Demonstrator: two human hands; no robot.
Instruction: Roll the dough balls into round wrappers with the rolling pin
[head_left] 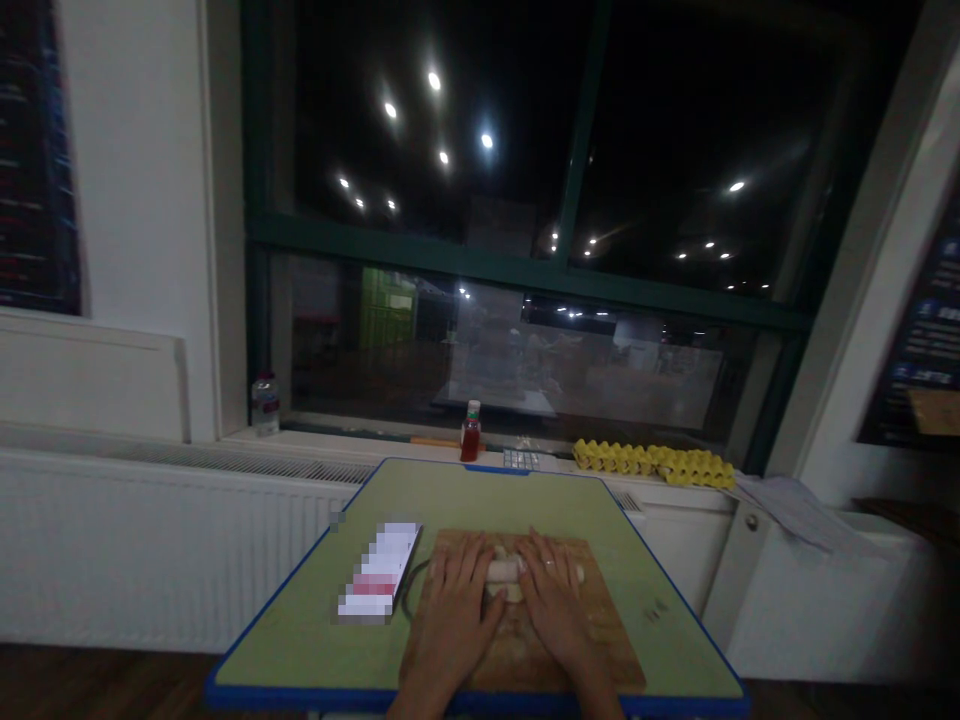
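Note:
Both palms press down on a pale rolling pin lying crosswise on a wooden board. My left hand covers the pin's left part, its fingers stretched forward and flat. Over the right part lies my right hand, fingers also extended and slightly spread, with a small ring showing. Between the two hands, a flattened piece of pale dough shows at the pin's near side. How far the dough reaches under my hands is hidden.
The board rests on a green table with a blue rim. Left of it lies a phone with a lit screen. On the sill beyond stand a red sauce bottle, yellow egg trays and a clear bottle. A cloth drapes at right.

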